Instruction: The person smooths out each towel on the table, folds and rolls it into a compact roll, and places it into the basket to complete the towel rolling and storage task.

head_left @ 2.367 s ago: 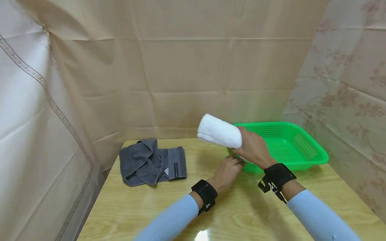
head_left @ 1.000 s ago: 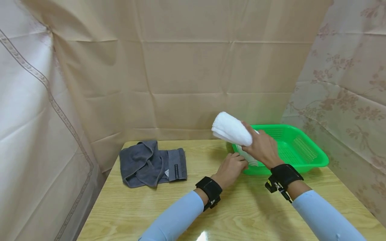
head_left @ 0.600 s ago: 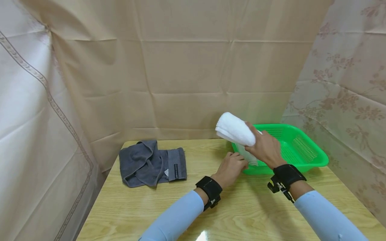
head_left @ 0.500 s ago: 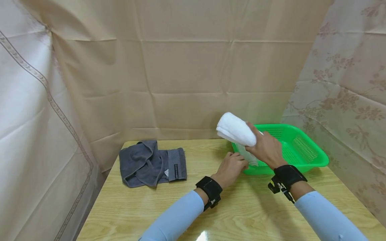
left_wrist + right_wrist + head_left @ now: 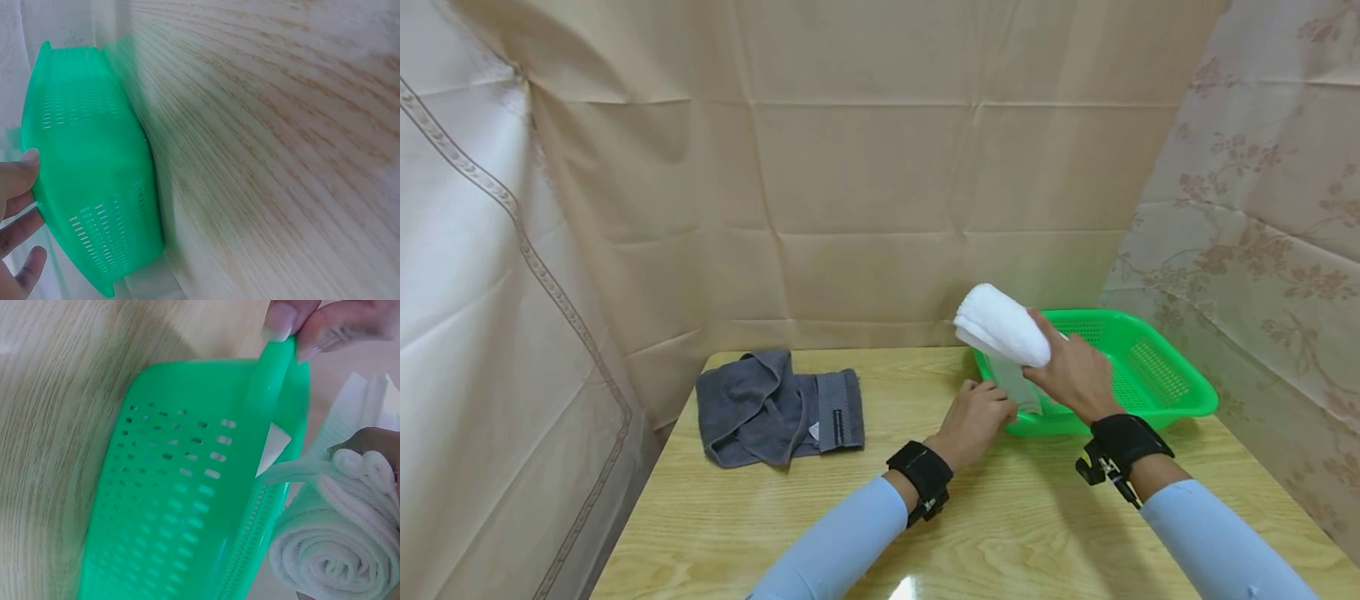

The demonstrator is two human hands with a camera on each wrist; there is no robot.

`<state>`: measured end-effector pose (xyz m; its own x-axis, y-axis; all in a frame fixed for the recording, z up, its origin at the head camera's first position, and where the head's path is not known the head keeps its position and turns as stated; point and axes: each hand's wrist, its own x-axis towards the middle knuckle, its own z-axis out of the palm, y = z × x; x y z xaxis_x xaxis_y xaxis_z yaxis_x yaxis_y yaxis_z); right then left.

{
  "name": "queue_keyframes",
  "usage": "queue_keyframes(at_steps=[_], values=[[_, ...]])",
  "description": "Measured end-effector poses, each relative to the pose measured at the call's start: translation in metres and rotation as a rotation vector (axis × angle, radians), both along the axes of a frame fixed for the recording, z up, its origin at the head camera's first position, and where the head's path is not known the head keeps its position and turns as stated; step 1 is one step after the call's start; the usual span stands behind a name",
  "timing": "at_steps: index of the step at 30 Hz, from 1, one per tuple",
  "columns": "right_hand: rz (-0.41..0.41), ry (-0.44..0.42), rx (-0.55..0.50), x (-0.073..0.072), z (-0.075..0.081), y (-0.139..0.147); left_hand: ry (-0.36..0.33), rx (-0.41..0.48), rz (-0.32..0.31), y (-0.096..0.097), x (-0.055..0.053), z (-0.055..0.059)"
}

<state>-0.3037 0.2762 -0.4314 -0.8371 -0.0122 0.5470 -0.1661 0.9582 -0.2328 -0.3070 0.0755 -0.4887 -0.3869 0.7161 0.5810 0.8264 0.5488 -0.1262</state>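
The towel [image 5: 1003, 327] is white, the basket [image 5: 1157, 408] green, the cloth [image 5: 775, 410] grey, one curtain [image 5: 1262, 217] floral.

No lettering can be read; a small white tag [image 5: 814, 430] and a dark strip [image 5: 838, 427] on the gray towel [image 5: 748, 408], left, are too small.

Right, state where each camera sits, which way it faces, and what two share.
Head: worn on the head, facing forward and down at table, gray cloth, green basket and white towel; left hand, right hand and sleeves show.
Left wrist: worn there, facing the basket's outer wall and table; left thumb and fingers show at left.
Right wrist: worn there, facing the towel's coiled end and the basket; right hand partly shows at right, left fingertips at top.
Shared: both wrist views show the left hand on the basket's rim.
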Motion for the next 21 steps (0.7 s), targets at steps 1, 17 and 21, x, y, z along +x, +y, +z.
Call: queue_keyframes(at_steps=[1, 17, 21], values=[[-0.001, -0.003, -0.003, 0.0, 0.0, 0.001, -0.003, 0.001, -0.001, 0.0, 0.0, 0.0], [-0.013, -0.028, -0.018, 0.005, -0.011, 0.015, 0.008, 0.022, -0.013, -0.001, 0.001, -0.008], [-0.023, -0.023, -0.032, 0.003, -0.011, 0.021, 0.013, 0.022, -0.013, 0.0, 0.0, -0.005]])
